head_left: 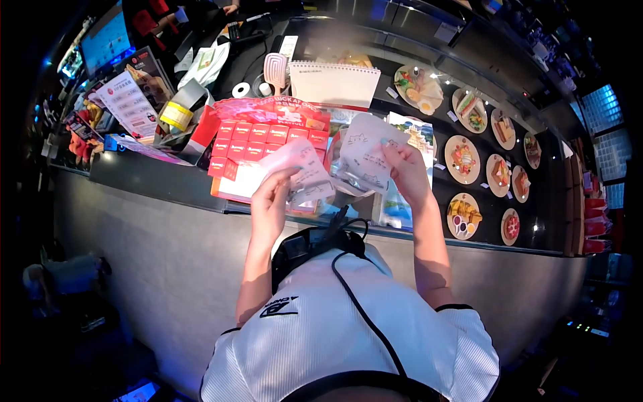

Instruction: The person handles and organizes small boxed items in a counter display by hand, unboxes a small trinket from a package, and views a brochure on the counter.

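Note:
My left hand (pixel 270 201) pinches a thin white packet (pixel 312 179) by its near left edge. Small line drawings and print show on it, with a pinkish tint. My right hand (pixel 407 171) is closed on the edge of a second white packet (pixel 362 149), which carries cat-like drawings and has a shiny lower part. Both packets are held side by side above the counter. Behind the left one, partly covered, stands a red display box (pixel 251 137) with rows of small red compartments. Brochures with landscape pictures (pixel 418 134) lie beyond my right hand.
A blank desk calendar (pixel 335 84), a pink hairbrush (pixel 275 70) and a yellow-and-white tape roll (pixel 175 116) are on the counter. Menu cards (pixel 127 104) stand at left. Plates of food (pixel 462 159) fill the glass case at right. Another person's hand (pixel 231 8) shows at top.

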`<state>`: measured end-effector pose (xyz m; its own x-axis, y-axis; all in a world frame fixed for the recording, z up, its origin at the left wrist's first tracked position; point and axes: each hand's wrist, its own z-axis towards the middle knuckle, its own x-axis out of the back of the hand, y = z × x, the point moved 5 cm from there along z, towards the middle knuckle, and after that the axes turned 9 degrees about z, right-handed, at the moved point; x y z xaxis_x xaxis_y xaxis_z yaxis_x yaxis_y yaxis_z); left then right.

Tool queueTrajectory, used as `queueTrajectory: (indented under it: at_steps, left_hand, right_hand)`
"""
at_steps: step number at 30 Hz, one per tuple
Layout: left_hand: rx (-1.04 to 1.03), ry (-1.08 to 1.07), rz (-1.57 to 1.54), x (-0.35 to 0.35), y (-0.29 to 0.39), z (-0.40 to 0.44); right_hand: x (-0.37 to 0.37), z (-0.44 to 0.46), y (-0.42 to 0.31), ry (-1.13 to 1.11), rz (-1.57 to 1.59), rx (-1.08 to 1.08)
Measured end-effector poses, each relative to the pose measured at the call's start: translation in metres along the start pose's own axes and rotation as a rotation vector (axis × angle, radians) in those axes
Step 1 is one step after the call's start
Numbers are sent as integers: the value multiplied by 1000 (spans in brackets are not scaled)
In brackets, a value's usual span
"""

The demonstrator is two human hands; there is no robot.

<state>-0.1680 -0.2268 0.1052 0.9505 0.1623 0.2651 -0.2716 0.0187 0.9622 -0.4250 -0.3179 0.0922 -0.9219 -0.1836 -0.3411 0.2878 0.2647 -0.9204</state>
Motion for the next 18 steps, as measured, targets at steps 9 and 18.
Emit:
queueTrajectory:
  at_steps: [9, 18]
  left_hand:
    - [94, -226, -215, -38, 34, 5]
    - [216, -133, -245, -43, 18, 5]
  right_hand:
    - [-41, -20, -11, 11, 48, 51]
    - [-55, -22, -1, -65, -81, 24]
